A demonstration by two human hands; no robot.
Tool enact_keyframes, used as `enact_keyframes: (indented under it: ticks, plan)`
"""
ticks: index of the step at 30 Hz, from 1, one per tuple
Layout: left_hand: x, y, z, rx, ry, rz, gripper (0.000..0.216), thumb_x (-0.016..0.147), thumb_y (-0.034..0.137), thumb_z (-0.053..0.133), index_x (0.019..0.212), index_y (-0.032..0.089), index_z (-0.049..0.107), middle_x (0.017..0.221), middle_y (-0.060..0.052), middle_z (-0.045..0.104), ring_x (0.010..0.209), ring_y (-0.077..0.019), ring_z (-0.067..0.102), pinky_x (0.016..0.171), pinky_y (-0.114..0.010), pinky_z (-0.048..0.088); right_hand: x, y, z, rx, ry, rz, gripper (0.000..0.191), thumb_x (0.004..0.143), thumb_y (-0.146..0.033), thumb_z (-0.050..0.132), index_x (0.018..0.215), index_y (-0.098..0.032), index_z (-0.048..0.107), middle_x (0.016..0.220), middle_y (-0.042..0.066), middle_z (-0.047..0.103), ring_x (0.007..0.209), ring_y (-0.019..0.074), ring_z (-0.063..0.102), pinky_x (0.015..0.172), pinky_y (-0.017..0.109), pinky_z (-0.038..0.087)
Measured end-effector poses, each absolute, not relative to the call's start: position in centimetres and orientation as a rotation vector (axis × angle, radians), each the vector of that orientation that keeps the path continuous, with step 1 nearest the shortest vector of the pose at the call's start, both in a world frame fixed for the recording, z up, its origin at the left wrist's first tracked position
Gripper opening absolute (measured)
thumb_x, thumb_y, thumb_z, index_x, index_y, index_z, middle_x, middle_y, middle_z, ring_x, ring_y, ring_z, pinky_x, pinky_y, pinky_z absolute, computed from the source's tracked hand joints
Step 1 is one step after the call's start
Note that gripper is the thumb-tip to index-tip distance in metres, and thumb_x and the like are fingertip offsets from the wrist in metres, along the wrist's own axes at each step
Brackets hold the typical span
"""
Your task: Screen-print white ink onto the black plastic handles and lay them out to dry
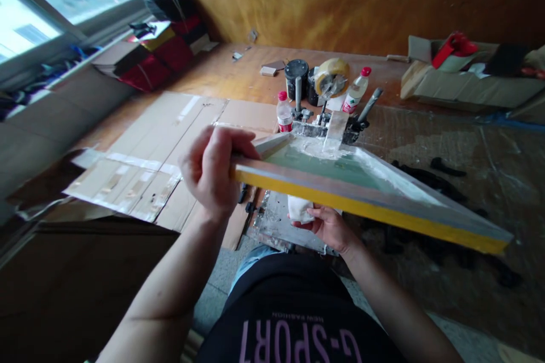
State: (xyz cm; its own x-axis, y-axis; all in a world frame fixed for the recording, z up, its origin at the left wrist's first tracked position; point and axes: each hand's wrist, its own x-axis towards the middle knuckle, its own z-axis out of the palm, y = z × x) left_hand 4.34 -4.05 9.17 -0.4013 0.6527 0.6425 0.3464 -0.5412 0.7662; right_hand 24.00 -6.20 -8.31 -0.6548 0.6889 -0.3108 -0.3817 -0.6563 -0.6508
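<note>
In the head view, a screen-printing frame [340, 199] is held tilted above the workbench, its yellow near edge raised and its far end set at a metal clamp assembly [313, 130]. The frame's left near corner is gripped by the left hand [215, 167], the fingers curled together over the edge. Beneath the frame, a white cloth-like pad [299, 209] is pinched between the thumb and fingers of the right hand [330, 229]; whether it is cloth or paper cannot be told. The pad appears just above or against a grey base plate [272, 221]; contact cannot be confirmed. White residue is seen on the green mesh [293, 161], and a pale scraper-like piece [336, 127] is leaned at the far end.

For this step to be done well, it is judged that the frame should be supported firmly at the corner, without twisting against the clamp. The pad should be held flat and folded, with light, even pressure applied wherever it is used. Enough lift should be allowed for the right wrist to be spared contact with the frame.

On the black shirt [293, 300], printed lettering is seen upside down and is read as "G-SPORT", its last letter partly cut off, with "NEW FASHION" in smaller type. Red labels are carried by the left bottle [284, 110] and the right bottle [356, 91], both red-capped; their wording is too small to be read.
</note>
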Motion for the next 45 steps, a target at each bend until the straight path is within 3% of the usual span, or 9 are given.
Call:
enact_keyframes:
  ticks: [7,16,20,23,25,37,45]
  plan:
    - [4.2,-1.0,11.4,1.579,1.119,2.099,0.033,0.095,0.036,0.052,0.074,0.019,0.071,0.054,0.001,0.06,0.046,-0.0093,0.054,0.042,-0.028,0.033,24.1,-7.2,-7.0,-0.752,-0.674,2.266,0.023,0.076,-0.026,0.07,0.098,-0.017,0.072,0.097,0.006,0.072,0.092,0.0229,0.067,0.087,0.042,0.055]
    - [4.6,0.1,12.0,1.527,1.102,2.161,0.031,0.094,0.034,0.053,0.069,0.023,0.068,0.061,0.002,0.064,0.047,-0.0105,0.054,0.044,-0.031,0.032,25.5,-7.9,-7.1,-0.797,-0.657,2.237,0.026,0.079,-0.031,0.071,0.1,-0.017,0.07,0.102,0.007,0.072,0.094,0.0228,0.069,0.087,0.039,0.055]
    - [4.7,0.3,11.7,1.553,1.081,2.186,0.032,0.094,0.041,0.051,0.073,0.022,0.066,0.059,0.002,0.061,0.049,-0.0102,0.054,0.046,-0.03,0.033,25.9,-7.5,-7.4,-0.955,-0.639,2.15,0.027,0.08,-0.035,0.071,0.1,-0.017,0.068,0.096,0.007,0.073,0.084,0.0213,0.071,0.07,0.032,0.059]
    - [4.6,0.5,11.5,1.565,1.08,2.189,0.033,0.095,0.04,0.049,0.075,0.021,0.066,0.06,0.001,0.06,0.052,-0.0102,0.054,0.048,-0.029,0.034,25.6,-6.3,-7.7,-1.094,-0.642,2.086,0.025,0.082,-0.033,0.068,0.1,-0.016,0.067,0.088,0.007,0.073,0.069,0.0193,0.07,0.052,0.027,0.057]
    - [4.5,0.6,11.5,1.579,1.106,2.184,0.034,0.096,0.041,0.048,0.074,0.021,0.065,0.06,0.001,0.059,0.052,-0.0099,0.055,0.047,-0.028,0.035,25.1,-5.1,-7.8,-1.136,-0.629,2.053,0.02,0.083,-0.03,0.065,0.097,-0.016,0.066,0.085,0.007,0.073,0.063,0.0179,0.07,0.047,0.025,0.056]
    - [4.6,0.9,11.4,1.623,1.168,2.172,0.041,0.095,0.048,0.041,0.072,0.022,0.062,0.06,0.001,0.058,0.05,-0.0099,0.055,0.046,-0.026,0.04,21.6,2.5,-5.5,-1.019,-0.594,1.854,0.01,0.084,-0.02,0.06,0.092,-0.015,0.063,0.084,0.006,0.073,0.07,0.0186,0.071,0.056,0.026,0.059]
    - [4.7,0.5,11.8,1.558,1.184,2.149,0.039,0.095,0.048,0.043,0.071,0.023,0.063,0.059,0.0,0.057,0.053,-0.0123,0.057,0.05,-0.028,0.041,19.6,5.1,-3.6,-0.97,-0.735,1.639,0.012,0.08,-0.024,0.065,0.089,-0.018,0.061,0.086,0.003,0.071,0.077,0.0172,0.069,0.067,0.031,0.06]
